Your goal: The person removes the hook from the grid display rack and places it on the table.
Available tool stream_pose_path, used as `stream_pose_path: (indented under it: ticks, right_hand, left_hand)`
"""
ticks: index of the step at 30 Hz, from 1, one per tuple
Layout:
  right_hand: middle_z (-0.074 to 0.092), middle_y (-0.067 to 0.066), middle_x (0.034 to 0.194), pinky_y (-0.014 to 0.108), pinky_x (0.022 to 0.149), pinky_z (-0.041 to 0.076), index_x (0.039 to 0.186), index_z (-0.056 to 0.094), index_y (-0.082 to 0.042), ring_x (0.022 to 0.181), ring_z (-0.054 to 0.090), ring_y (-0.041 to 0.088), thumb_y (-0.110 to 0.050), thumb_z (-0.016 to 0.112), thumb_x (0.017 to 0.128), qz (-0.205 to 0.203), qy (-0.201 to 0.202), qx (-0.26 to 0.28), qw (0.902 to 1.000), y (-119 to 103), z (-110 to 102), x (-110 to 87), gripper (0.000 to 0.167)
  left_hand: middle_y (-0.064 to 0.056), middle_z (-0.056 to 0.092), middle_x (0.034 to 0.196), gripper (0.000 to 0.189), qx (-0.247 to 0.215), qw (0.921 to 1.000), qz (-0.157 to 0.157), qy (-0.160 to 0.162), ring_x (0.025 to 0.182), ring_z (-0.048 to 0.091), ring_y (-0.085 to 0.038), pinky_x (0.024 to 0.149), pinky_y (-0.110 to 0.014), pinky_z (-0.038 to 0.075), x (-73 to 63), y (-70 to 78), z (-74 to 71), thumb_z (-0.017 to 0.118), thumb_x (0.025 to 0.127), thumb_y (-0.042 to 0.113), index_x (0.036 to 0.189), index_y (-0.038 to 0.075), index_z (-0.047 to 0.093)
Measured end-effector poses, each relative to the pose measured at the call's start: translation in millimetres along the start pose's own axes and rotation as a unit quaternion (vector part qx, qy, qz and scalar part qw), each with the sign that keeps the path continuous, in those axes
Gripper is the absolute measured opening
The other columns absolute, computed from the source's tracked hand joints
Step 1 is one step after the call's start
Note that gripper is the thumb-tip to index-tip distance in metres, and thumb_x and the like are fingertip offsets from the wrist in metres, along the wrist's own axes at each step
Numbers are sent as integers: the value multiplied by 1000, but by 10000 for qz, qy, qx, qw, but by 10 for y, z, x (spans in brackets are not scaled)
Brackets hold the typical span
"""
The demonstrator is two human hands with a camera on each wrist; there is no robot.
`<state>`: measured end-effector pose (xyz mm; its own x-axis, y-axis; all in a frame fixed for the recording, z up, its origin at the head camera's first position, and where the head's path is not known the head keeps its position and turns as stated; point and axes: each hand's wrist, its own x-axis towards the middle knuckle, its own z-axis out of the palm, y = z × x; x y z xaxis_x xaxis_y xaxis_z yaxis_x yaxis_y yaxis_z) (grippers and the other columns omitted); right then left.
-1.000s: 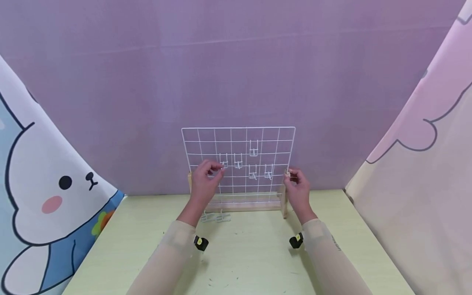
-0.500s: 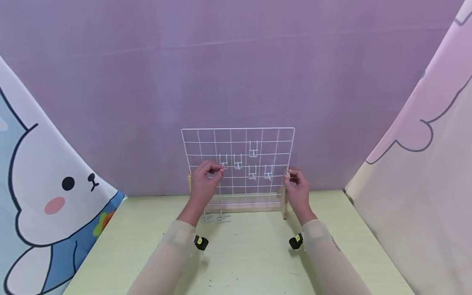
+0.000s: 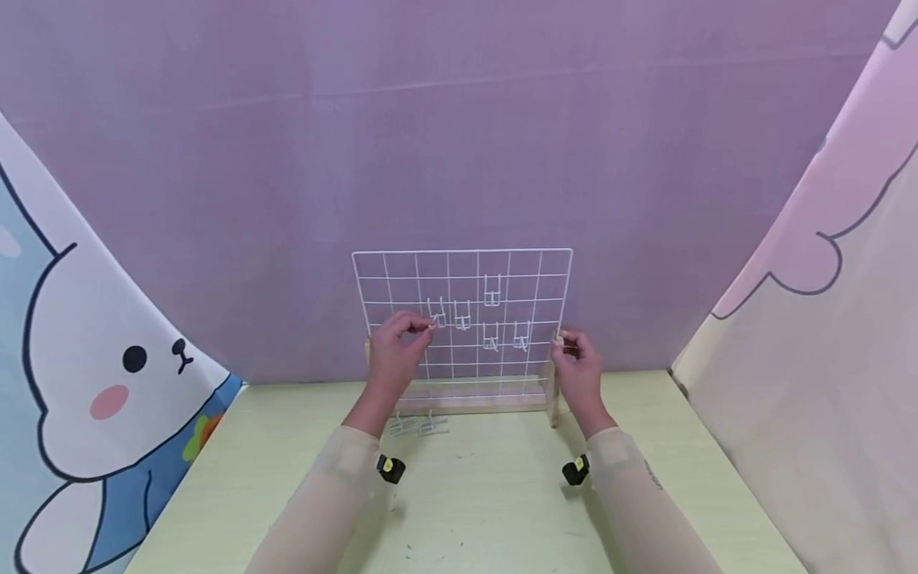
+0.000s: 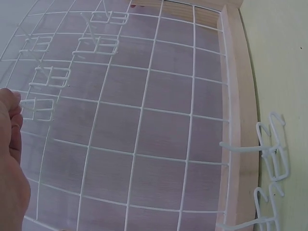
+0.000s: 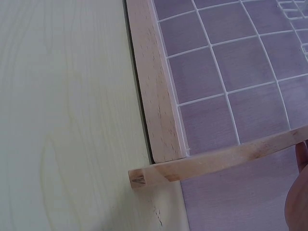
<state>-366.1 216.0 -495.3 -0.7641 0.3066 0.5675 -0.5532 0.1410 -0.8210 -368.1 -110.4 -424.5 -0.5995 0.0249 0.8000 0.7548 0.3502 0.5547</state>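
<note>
A white wire grid panel stands upright in a wooden stand, with several white wire hooks hung on it. With thumb and index finger, my left hand pinches the leftmost hook by its front prong. That hook lies against the grid beside the other hung hooks in the left wrist view. At the panel's right side, my right hand grips the wooden upright of the stand; its fingertips are partly hidden behind the wood.
Two loose wire hooks lie on the pale wooden table, in front of the stand's left part. A purple cloth hangs behind the panel. Printed cloths flank the table on both sides.
The leftmost hook has tilted and shifted slightly within my left fingers, and that hand has moved a touch left. My right hand keeps its grip on the upright.
</note>
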Motion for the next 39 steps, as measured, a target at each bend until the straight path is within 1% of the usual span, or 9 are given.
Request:
stream_pose_path:
  ticks: [4, 7, 11, 16, 21, 25, 30, 35, 39]
  right_hand:
    - [68, 32, 116, 14, 82, 56, 117, 66, 14, 97, 63, 14, 11, 67, 100, 91, -27, 0, 10000, -25, -4, -6, 18]
    - [68, 33, 116, 14, 82, 57, 117, 66, 15, 97, 63, 16, 12, 67, 99, 36, -55, -34, 10000, -35, -10, -12, 19]
    - [68, 35, 115, 14, 82, 57, 116, 66, 16, 96, 64, 16, 12, 67, 99, -77, -46, -65, 9999, -39, -15, -22, 18]
    - [69, 35, 114, 14, 82, 57, 116, 66, 16, 97, 64, 16, 12, 67, 98, -65, -35, -70, 9999, -50, -13, -28, 18]
    - [69, 32, 113, 14, 82, 56, 116, 67, 15, 96, 64, 15, 13, 67, 99, -75, -26, -81, 9999, -58, -10, -29, 17]
    - [69, 32, 114, 14, 84, 55, 116, 67, 14, 97, 63, 17, 13, 66, 99, -53, 23, -147, 9999, 63, -5, 0, 17]
    - [70, 26, 115, 14, 84, 56, 118, 68, 8, 99, 62, 14, 11, 67, 100, -12, 68, -254, 9997, 306, -29, 53, 18]
    - [71, 22, 114, 16, 84, 57, 117, 69, 6, 100, 63, 17, 11, 68, 100, -88, 0, -257, 9996, 365, -49, 78, 18]
    - [70, 24, 115, 14, 84, 55, 118, 68, 10, 98, 63, 14, 12, 67, 100, -18, 57, -320, 9995, 342, -26, 78, 18]
  left_hand:
    - [-8, 79, 98, 9, 55, 9999, 82, 27, 92, 72, -24, 87, -21, 58, 27, 18, -2, 87, 93, -3, 97, 3, 81]
    - [-6, 79, 99, 9, 88, 9999, 80, 65, 93, 73, -23, 86, -23, 59, 45, 20, -4, 87, 93, -1, 97, 5, 81]
    - [-7, 80, 97, 10, 75, 9997, 159, 161, 92, 72, -23, 86, -22, 58, 72, 20, -13, 87, 94, -2, 97, 6, 82]
    - [-9, 79, 95, 11, -80, 9989, 342, 298, 89, 72, -26, 86, -17, 56, 96, 40, -33, 87, 93, -5, 96, 5, 82]
    - [-9, 79, 95, 12, -219, 9984, 394, 337, 88, 72, -28, 85, -16, 55, 93, 75, -54, 87, 92, -6, 95, 5, 82]
    - [-10, 79, 96, 11, -260, 9985, 359, 332, 88, 72, -27, 86, -17, 56, 82, 88, -72, 87, 92, -5, 95, 4, 82]
    - [-8, 79, 96, 12, -271, 9988, 301, 270, 90, 71, -24, 87, -18, 56, 59, 62, -102, 87, 92, -5, 96, 5, 82]
    - [-6, 78, 96, 12, -324, 9986, 353, 209, 90, 70, -24, 86, -18, 56, 21, 42, -135, 87, 92, -5, 97, 6, 82]
    - [-6, 79, 95, 13, -312, 9987, 345, 192, 88, 70, -24, 84, -19, 56, -17, 35, -151, 87, 92, -6, 96, 6, 82]
